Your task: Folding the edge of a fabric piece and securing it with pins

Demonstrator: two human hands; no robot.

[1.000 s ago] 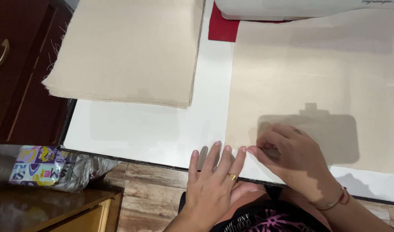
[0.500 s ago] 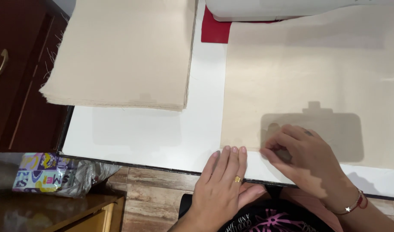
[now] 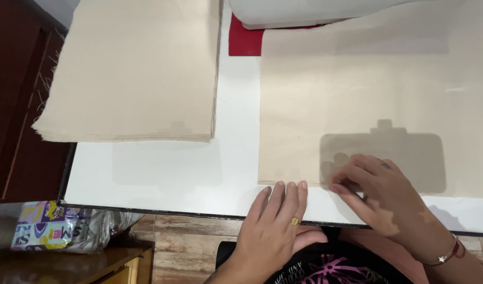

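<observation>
Two hands work at the near edge of a white counter [image 3: 162,179]. Going left to right: at 9 o'clock, below the counter edge, lies a colourful printed plastic bag [image 3: 52,226] on a wooden surface. At 11 o'clock a thick stack of beige fabric [image 3: 131,68] sits on the counter, frayed threads on its left side. At 12 o'clock a small red cloth piece [image 3: 245,42] shows under a white machine body [image 3: 315,10].

Next, the left hand [image 3: 275,221], w/ a gold ring, lies flat, fingers straight and close together, tips pressing on the counter right at the bottom left corner of the single beige fabric sheet [image 3: 368,94]. It holds nothing, only presses.

The sheet is spread flat, approx. from centre to the right border; its long axis seems to run left-right, its near hem parallel to the counter edge. From both hands the sheet lies toward 12 o'clock.

The right hand [image 3: 389,200], w/ a red bracelet, is nearer to the sheet: its fingers are bent and drawn together on the near hem, it looks like pinching the edge, but I cannot tell for sure.
</observation>
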